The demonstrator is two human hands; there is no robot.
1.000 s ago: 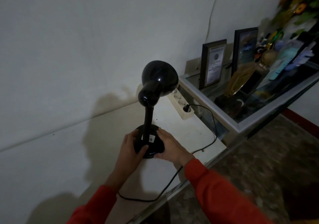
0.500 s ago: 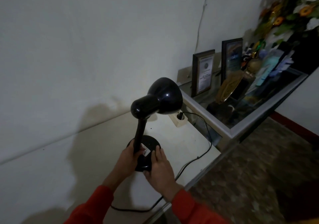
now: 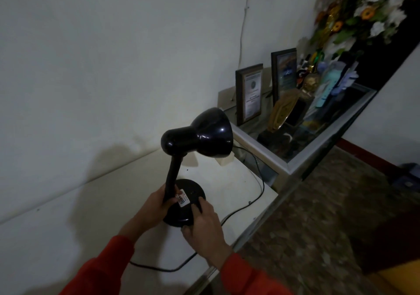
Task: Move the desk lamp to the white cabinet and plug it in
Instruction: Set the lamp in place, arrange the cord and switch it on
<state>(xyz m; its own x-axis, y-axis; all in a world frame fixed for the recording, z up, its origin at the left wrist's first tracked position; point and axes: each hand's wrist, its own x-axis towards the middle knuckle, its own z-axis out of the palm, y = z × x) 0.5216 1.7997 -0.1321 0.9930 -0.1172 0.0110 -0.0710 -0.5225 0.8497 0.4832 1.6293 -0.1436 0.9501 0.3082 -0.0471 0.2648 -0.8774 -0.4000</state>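
A black desk lamp (image 3: 197, 135) stands on the white cabinet (image 3: 231, 188) top, its shade turned to the right. My left hand (image 3: 156, 206) grips the lower stem and the left side of the round base. My right hand (image 3: 204, 224) rests on the base's front right edge. The lamp's black cord (image 3: 250, 204) runs from under my hands, loops along the cabinet's front and climbs behind the shade toward a white power strip (image 3: 225, 159), which the shade mostly hides. The plug is out of sight.
A glass display case (image 3: 291, 163) with framed certificates (image 3: 248, 93), a trophy and artificial flowers (image 3: 363, 15) stands right of the cabinet. The cabinet's front edge drops to a patterned floor (image 3: 318, 215). A white wall lies behind.
The lamp's shade has swung from facing away to pointing right, now covering the power strip. My left hand shifted up onto the stem; my right hand slid round the base's front.
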